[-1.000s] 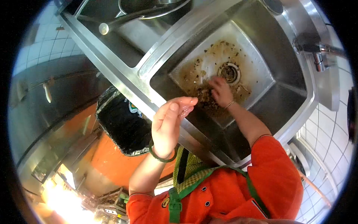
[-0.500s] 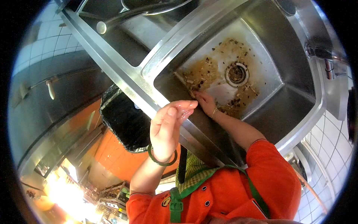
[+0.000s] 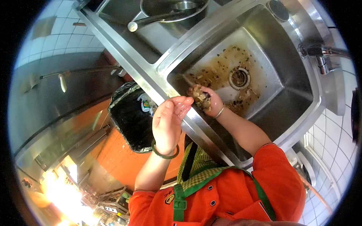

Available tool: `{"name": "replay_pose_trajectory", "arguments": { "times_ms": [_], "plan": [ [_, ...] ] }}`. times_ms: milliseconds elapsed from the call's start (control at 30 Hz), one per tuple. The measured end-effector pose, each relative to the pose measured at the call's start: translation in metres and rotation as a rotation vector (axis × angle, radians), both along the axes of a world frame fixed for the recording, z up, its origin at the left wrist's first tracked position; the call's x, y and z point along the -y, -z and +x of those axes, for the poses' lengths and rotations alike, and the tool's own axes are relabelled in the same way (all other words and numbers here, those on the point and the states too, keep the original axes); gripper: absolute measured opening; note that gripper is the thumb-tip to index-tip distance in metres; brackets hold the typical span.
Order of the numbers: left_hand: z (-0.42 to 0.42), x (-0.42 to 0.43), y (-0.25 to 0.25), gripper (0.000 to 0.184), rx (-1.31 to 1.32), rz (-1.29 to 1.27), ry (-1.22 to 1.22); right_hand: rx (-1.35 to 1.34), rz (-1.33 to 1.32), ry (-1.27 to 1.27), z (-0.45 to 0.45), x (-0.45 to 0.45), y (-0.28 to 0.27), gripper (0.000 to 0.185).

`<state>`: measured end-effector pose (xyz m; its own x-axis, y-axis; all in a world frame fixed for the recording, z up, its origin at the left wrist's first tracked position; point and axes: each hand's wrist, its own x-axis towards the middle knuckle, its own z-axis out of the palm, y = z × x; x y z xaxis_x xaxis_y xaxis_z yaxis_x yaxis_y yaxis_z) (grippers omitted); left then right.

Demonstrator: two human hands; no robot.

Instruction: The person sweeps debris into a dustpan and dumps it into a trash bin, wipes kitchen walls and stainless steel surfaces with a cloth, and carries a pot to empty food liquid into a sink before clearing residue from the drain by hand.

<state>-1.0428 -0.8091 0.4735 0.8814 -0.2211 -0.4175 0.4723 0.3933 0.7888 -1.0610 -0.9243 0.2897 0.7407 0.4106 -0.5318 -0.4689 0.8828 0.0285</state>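
Note:
My right hand (image 3: 213, 102) is closed round a clump of wet food scraps (image 3: 200, 97), lifted above the near left corner of the steel sink (image 3: 298, 101). My left hand (image 3: 169, 119), wet and palm up with its fingers slightly curled, hovers over the sink's front edge, close to the clump. It holds nothing. More brown scraps and murky liquid (image 3: 215, 69) are spread over the sink floor, round the drain (image 3: 239, 78).
Below the sink edge stands a bin lined with a black bag (image 3: 130, 130), with some litter inside. A second basin at the top holds a pot with a long handle (image 3: 151, 20). The faucet (image 3: 322, 56) is at the right.
My right hand has swept scraps to the sink's left corner, closed on them and raised them beside my left hand. My left hand stays over the edge. The view has shifted a little.

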Motion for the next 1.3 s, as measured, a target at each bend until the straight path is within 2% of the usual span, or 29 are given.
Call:
{"name": "replay_pose_trajectory", "arguments": {
  "times_ms": [100, 200, 267, 333, 433, 533, 633, 667, 767, 800, 867, 900, 1000, 1033, 1067, 1100, 1133, 1200, 1267, 1300],
  "plan": [
    [-0.007, -0.017, -0.017, 0.032, 0.008, -0.025, -0.034, 0.032, 0.188, 0.103, 0.005, -0.004, -0.032, 0.030],
    [-0.016, -0.046, -0.026, 0.031, 0.014, -0.040, -0.072, 0.048, 0.199, 0.197, 0.006, -0.006, -0.056, 0.028],
    [-0.024, -0.069, -0.026, 0.031, -0.044, -0.023, -0.113, -0.021, 0.098, 0.255, 0.005, -0.010, -0.056, 0.025],
    [-0.031, -0.089, -0.024, 0.030, -0.071, -0.056, -0.142, 0.018, 0.014, 0.242, 0.001, -0.010, -0.059, 0.025],
    [-0.044, -0.129, -0.025, 0.029, -0.121, -0.138, -0.166, 0.063, -0.103, 0.250, -0.001, -0.031, -0.100, 0.026],
    [-0.062, -0.184, -0.039, 0.029, -0.120, -0.161, -0.180, 0.061, -0.094, 0.330, -0.007, -0.082, -0.171, 0.026],
    [-0.086, -0.264, -0.061, 0.030, -0.138, -0.168, -0.205, 0.144, -0.025, 0.261, -0.026, -0.159, -0.241, 0.026],
    [-0.095, -0.294, -0.064, 0.030, -0.135, -0.188, -0.222, 0.218, 0.113, 0.201, -0.032, -0.190, -0.257, 0.025],
    [-0.123, -0.386, -0.061, 0.030, -0.133, -0.219, -0.313, 0.230, 0.100, 0.109, -0.050, -0.299, -0.274, 0.024],
    [-0.130, -0.414, -0.054, 0.030, -0.138, -0.217, -0.338, 0.307, 0.101, 0.059, -0.053, -0.337, -0.265, 0.024],
    [-0.143, -0.470, -0.028, 0.029, -0.120, -0.156, -0.451, 0.394, -0.137, 0.022, -0.057, -0.408, -0.217, 0.028],
    [-0.147, -0.497, -0.014, 0.029, -0.112, -0.130, -0.516, 0.537, -0.465, -0.097, -0.059, -0.442, -0.175, 0.031],
    [-0.152, -0.553, 0.039, 0.030, -0.179, 0.214, -0.741, 0.953, -1.322, -0.485, -0.054, -0.544, -0.039, 0.040],
    [-0.158, -0.562, 0.048, 0.030, -0.188, 0.221, -0.732, 0.896, -1.633, -0.510, -0.074, -0.565, 0.018, 0.039],
    [-0.166, -0.569, 0.051, 0.031, -0.216, 0.232, -0.723, 0.820, -1.943, -0.534, -0.089, -0.579, 0.051, 0.039],
    [-0.169, -0.576, 0.049, 0.033, -0.234, 0.241, -0.711, 0.859, -1.875, -0.318, -0.086, -0.580, 0.045, 0.036],
    [-0.168, -0.580, 0.052, 0.033, -0.239, 0.209, -0.677, 0.832, -1.920, -0.313, -0.082, -0.572, 0.034, 0.036],
    [-0.168, -0.579, 0.049, 0.036, -0.198, 0.186, -0.638, 0.842, -1.486, -0.606, -0.081, -0.549, -0.002, 0.035],
    [-0.143, -0.537, 0.036, 0.037, -0.191, 0.180, -0.599, 0.867, -1.417, -0.547, -0.066, -0.485, -0.062, 0.026],
    [-0.127, -0.500, 0.025, 0.036, -0.175, 0.159, -0.558, 0.925, -1.410, -0.412, -0.057, -0.434, -0.101, 0.022]
  ]
}}
